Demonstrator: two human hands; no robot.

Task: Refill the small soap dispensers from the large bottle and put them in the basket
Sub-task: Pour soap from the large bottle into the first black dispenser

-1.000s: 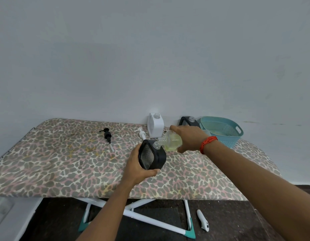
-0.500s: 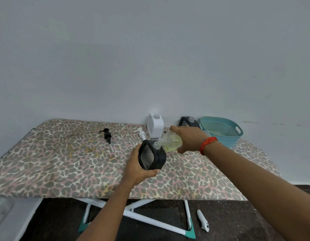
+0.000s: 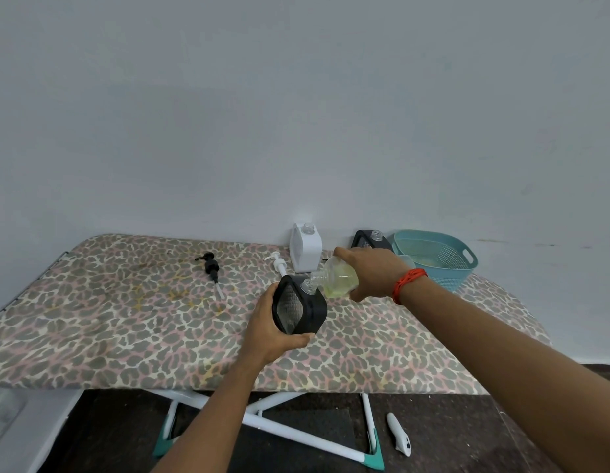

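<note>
My left hand (image 3: 267,331) grips a black soap dispenser (image 3: 298,308) standing on the leopard-print board (image 3: 126,322). My right hand (image 3: 372,273) holds the large clear bottle (image 3: 336,279) of yellow-green soap, tipped on its side with its neck at the dispenser's open top. A white dispenser (image 3: 305,247) and a second black dispenser (image 3: 370,238) stand at the back by the wall, both without pumps. The teal basket (image 3: 436,256) sits at the back right with no dispenser visible in it.
A black pump (image 3: 211,268) lies on the board to the left and a white pump (image 3: 279,264) lies behind the held dispenser. On the dark floor below lies a white object (image 3: 399,435) beside the board's white and teal legs (image 3: 273,428).
</note>
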